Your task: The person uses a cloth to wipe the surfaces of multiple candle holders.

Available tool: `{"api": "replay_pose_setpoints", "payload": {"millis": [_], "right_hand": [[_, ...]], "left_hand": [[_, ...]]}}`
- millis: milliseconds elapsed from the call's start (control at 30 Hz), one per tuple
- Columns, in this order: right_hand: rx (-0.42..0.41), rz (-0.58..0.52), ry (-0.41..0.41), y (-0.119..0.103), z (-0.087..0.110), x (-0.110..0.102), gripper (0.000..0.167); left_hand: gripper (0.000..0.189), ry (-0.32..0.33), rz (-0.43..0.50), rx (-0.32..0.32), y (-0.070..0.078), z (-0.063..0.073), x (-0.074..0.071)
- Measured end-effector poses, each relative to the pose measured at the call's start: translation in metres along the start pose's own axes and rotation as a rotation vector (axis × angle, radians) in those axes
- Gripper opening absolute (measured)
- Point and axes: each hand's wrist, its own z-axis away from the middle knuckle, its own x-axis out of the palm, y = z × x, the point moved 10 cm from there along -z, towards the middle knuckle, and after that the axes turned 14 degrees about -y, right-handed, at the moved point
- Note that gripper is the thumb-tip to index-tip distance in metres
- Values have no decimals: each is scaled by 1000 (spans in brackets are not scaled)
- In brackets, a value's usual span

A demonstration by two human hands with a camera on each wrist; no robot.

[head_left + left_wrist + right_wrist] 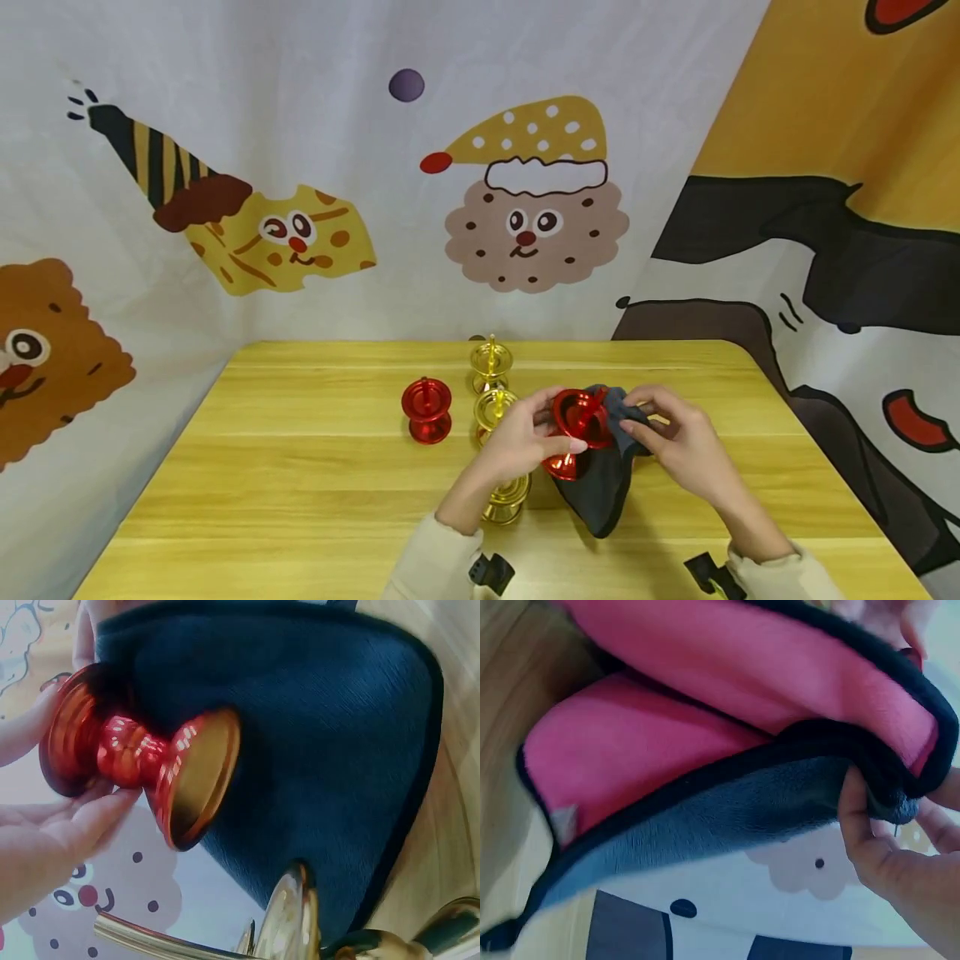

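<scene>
We found the red stand (573, 417) between the two hands, tilted, with its dish turned up and its spike leaning to the right. The left hand (517, 442) held it from the left: its fingers were curled about the dish, the thumb lying across the near rim and the others behind and beneath. In the left wrist view we saw the flared foot pointing away from those fingers, its hollow underside golden.

Just beyond the opposite side of the dish, we saw the right hand (678, 442) pinching a bunched part of a dark cloth (600, 492) between thumb and fingers. The bunched part lay against the right side of the dish, so that the stand lay to the left of the right fingers; the rest of the cloth hung below. From the right wrist we noted its pink face and black edging.

Farther out, to the left, we counted three gold stands, far (491, 362), middle (495, 407) and near (507, 493), the latter two partly covered by the left arm and hand. A second red stand (426, 408) stood upright left of these on the wooden surface (300, 475). Behind, we noted a backdrop (322, 100) printed with cartoon figures.
</scene>
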Motion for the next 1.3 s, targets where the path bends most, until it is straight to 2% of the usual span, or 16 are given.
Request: {"api": "replay_pose_setpoints", "payload": {"millis": [133, 233, 300, 433, 633, 700, 767, 933, 1033, 1100, 1167, 1300], "right_hand": [[58, -74, 79, 11, 9, -14, 31], [38, -108, 89, 13, 13, -14, 32], [-7, -139, 82, 11, 13, -10, 33], [-80, -197, 68, 5, 12, 1, 34], [-68, -211, 77, 6, 10, 11, 32], [-46, -210, 84, 7, 10, 12, 31], [-17, -214, 97, 10, 10, 12, 29], [53, -215, 140, 17, 13, 9, 27], [81, -222, 161, 22, 14, 6, 27], [89, -233, 166, 24, 14, 5, 27], [95, -242, 169, 24, 14, 5, 27], [96, -216, 172, 21, 12, 6, 27]], "left_hand": [[59, 136, 53, -34, -3, -1, -17], [55, 206, 82, -36, -2, -2, -25], [51, 228, 87, -39, -1, -3, -27], [41, 231, 102, -46, -1, -7, -24], [43, 265, 141, -78, -9, -5, -18], [43, 255, 124, -92, -12, -4, -16], [42, 219, 110, -101, -13, -4, -12], [54, 94, -25, -115, -12, -3, -5], [64, 19, -49, -100, -10, -3, 0], [69, -13, -29, -86, -10, -3, 3], [71, -19, -21, -78, -10, -2, 4], [70, 18, -78, -74, -8, -1, 2]]}}
